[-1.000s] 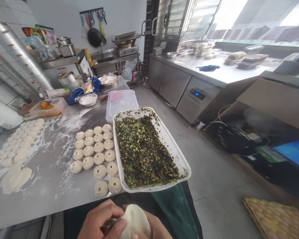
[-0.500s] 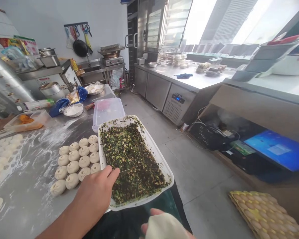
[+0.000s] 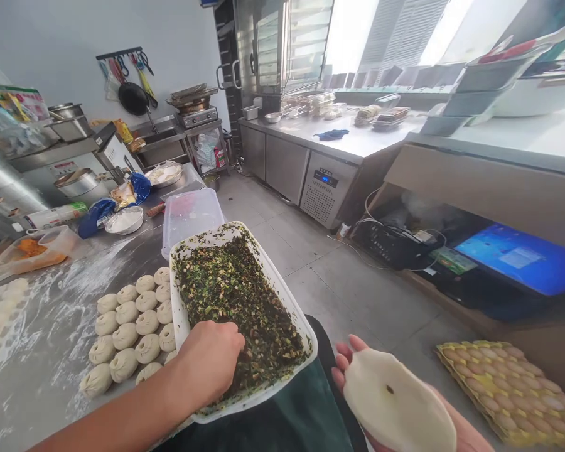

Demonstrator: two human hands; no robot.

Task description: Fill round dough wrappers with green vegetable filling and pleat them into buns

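My left hand is closed, knuckles up, over the chopped green filling in a white plastic tub. The thin light-coloured tool seen earlier in its pinch is hidden now. On my right hand, palm up at the lower right, lies a round dough wrapper, its edge held by the fingers. A small dark speck of filling sits near the wrapper's middle. Left of the tub, pleated buns stand in rows on the floured metal table.
A translucent lid lies behind the tub. Flat dough rounds are at the far left, near a container with orange filling. An egg tray stands low at the right. A steel counter runs along the window.
My right hand has risen rightward, bringing the wrapper fully into view. My left hand has moved slightly right and down over the filling. The whole view has shifted a little.
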